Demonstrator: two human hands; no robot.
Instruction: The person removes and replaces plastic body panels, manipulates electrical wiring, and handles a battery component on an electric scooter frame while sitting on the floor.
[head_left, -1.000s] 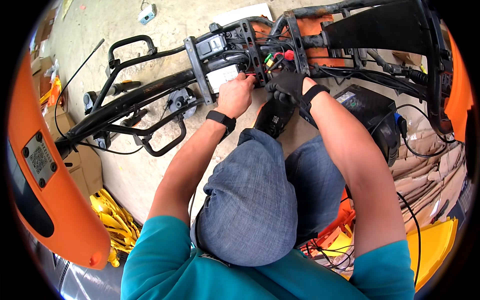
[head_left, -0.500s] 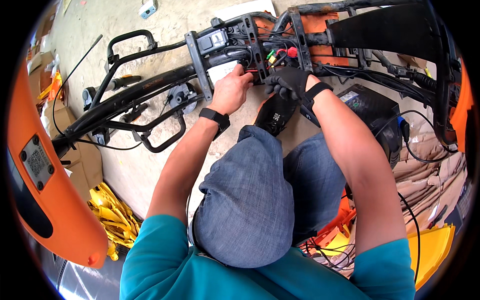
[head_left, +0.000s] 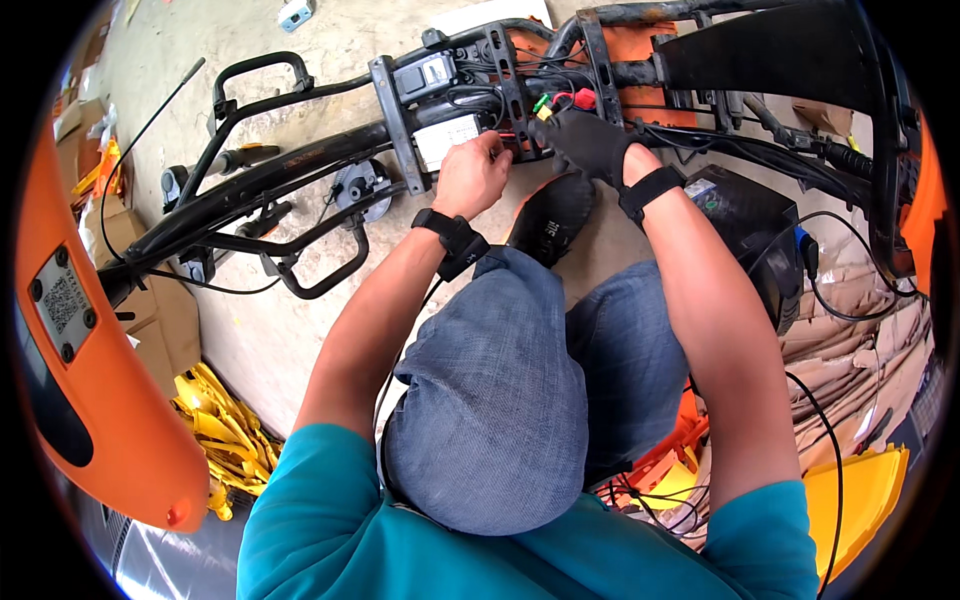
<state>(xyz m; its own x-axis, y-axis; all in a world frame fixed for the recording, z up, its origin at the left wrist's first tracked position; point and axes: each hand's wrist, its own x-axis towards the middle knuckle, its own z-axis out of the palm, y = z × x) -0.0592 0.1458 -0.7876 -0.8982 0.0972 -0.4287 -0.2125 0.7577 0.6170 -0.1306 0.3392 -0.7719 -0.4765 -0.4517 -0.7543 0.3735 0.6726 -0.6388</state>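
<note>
The black tubular frame (head_left: pixel 330 158) of a vehicle lies across the far side. My bare left hand (head_left: pixel 474 178) has its fingers curled at the frame's near edge, beside a white box (head_left: pixel 446 141); what they grip is hidden. In a black glove, my right hand (head_left: pixel 592 146) is closed just right of it, over the wiring. A yellow connector (head_left: pixel 543 113) and a green connector (head_left: pixel 541 101) show by its fingertips. Past them lies a red connector (head_left: pixel 584 99). Between the crossbars sits a grey module (head_left: pixel 425 77) with black cables.
An orange body panel (head_left: pixel 105 400) rises close on the left, with yellow plastic parts (head_left: pixel 225 425) behind it. Right of my knees stand a black box (head_left: pixel 745 240) and flattened cardboard (head_left: pixel 840 365). My shoe (head_left: pixel 552 218) is below the frame.
My left hand has drawn slightly right and back, uncovering more of the white box. My right hand has shifted and turned, its fingers now closer to the yellow connector.
</note>
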